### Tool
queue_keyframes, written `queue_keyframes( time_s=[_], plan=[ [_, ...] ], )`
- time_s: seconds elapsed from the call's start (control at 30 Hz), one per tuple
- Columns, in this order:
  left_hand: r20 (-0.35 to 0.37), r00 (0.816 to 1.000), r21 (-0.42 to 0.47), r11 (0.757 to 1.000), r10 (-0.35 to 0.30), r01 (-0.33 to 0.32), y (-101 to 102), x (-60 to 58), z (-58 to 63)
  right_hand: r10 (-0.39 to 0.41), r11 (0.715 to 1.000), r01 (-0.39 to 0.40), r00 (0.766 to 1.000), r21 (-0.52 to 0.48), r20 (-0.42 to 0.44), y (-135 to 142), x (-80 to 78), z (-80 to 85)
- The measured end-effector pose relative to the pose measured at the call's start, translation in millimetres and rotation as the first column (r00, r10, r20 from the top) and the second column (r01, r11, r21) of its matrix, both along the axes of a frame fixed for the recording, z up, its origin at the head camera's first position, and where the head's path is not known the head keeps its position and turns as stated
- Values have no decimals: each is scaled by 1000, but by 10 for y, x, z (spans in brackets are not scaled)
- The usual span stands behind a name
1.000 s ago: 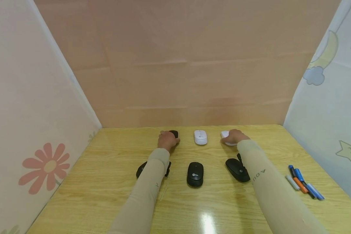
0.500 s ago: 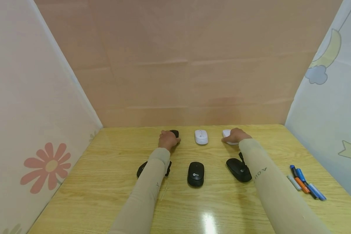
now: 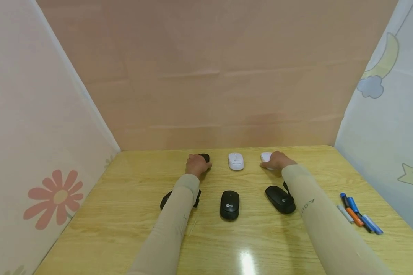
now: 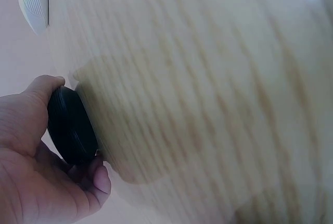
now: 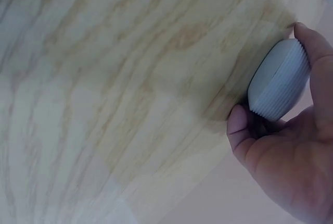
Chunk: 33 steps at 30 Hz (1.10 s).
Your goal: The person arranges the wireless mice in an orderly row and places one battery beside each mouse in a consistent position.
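Note:
At the back of the wooden table point(image 3: 124, 206), my left hand point(image 3: 197, 164) grips a black computer mouse point(image 4: 73, 125) between thumb and fingers. In the left wrist view its side faces the camera, close over the wood. My right hand point(image 3: 277, 160) holds a white computer mouse point(image 5: 280, 79) by its two sides, the ridged end showing in the right wrist view. Another white mouse point(image 3: 236, 161) lies between the two hands. Nearer the front are a black mouse point(image 3: 229, 205) in the middle, a black mouse point(image 3: 280, 199) by the right sleeve, and one partly hidden under the left sleeve point(image 3: 166, 199).
Several markers point(image 3: 359, 214) lie in a bunch on the right of the table. A plain brown backdrop point(image 3: 206, 76) rises behind the table's far edge. Patterned white side panels stand at left and right. A thin dark strap point(image 3: 286, 187) lies by the right-hand black mouse.
Both hands keep their grip on the same two mice at the back. The view shifts slightly; the right forearm has moved a little to the right, and more of the right-hand black mouse shows.

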<state>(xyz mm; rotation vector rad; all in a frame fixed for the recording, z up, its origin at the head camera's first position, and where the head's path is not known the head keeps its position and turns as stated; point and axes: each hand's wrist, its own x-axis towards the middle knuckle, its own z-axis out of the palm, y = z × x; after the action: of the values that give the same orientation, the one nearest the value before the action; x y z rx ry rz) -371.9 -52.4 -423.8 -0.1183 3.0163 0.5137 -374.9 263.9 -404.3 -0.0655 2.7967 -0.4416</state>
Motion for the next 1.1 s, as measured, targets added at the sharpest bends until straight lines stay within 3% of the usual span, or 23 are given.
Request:
queue_keyframes(
  time_s=[0.3, 0.7, 1.1],
  plan=[
    [-21, 999, -38, 999, -24, 23, -34, -21, -18, -26, 1000, 26, 1000, -9, 11, -17, -1, -38],
    [1, 1000, -72, 997, -10, 10, -68, -19, 5, -16, 999, 16, 1000, 32, -9, -67, -55, -47],
    [52, 998, -126, 991, -44, 51, -76, -20, 73, -14, 999, 14, 1000, 45, 11, -80, -68, -37]
  ],
)
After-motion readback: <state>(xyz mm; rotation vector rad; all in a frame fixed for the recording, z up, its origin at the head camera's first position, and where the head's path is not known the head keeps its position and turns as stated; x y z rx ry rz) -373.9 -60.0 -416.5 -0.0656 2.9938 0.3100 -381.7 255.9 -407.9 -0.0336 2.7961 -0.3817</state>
